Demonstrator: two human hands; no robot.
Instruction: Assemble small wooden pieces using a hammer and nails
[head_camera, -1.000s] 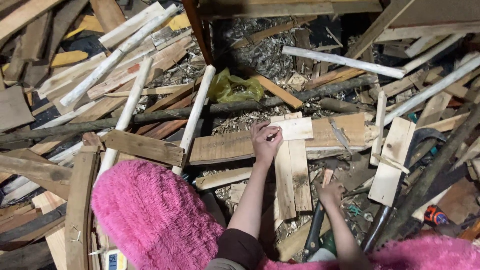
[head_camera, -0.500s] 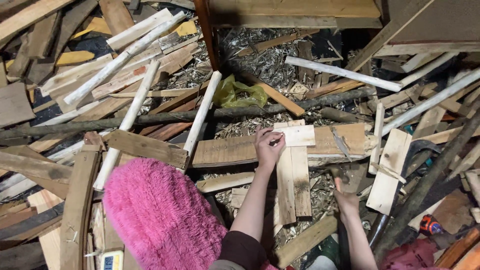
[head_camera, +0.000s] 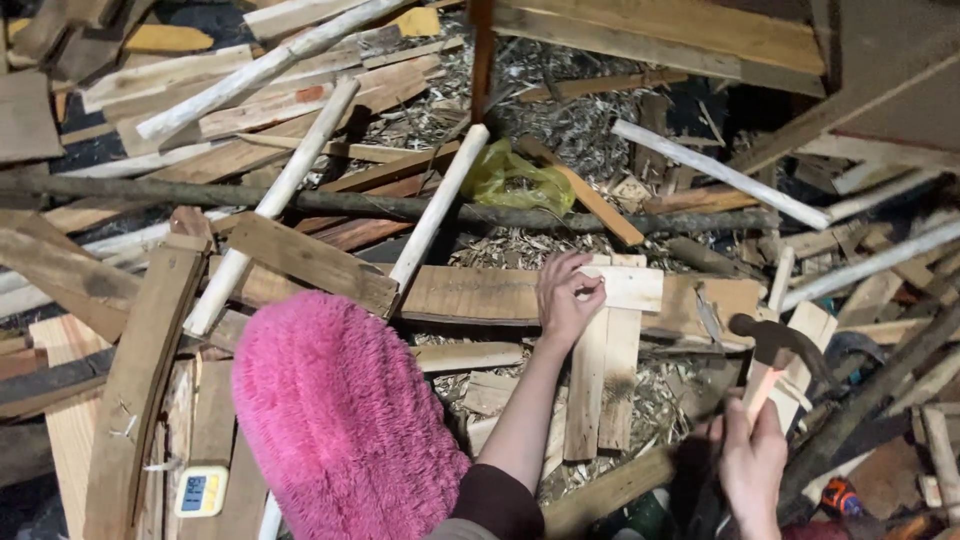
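The whole ground is a heap of scrap timber — rough planks, pale round poles, a long dark branch lying across the middle, and wood shavings filling the gaps. There is little level footing anywhere; pieces lean and overlap, so whatever rests on them may rock. A crumpled yellow plastic bag sits among the shavings beyond the branch, and a fluffy pink fabric cover fills the near foreground, with a small white digital timer beside it at the lower left.

Near the centre, two pale upright wooden slats lie side by side, and a short pale wooden crosspiece lies across their far ends, touching both. The left hand rests on the crosspiece's left end, its fingers curled and pinched together as if steadying something small there — what, if anything, is between the fingertips is too small to tell. These slats look light, stiff and dry, likely to split near the ends and rough with splinters; pressing down flat near the joint seems the safest hold.

The right hand is wrapped firmly round the pale wooden handle of a dark-headed hammer, raised to the right of the slats and well apart from them. The head-heavy tool is gripped low on the handle.
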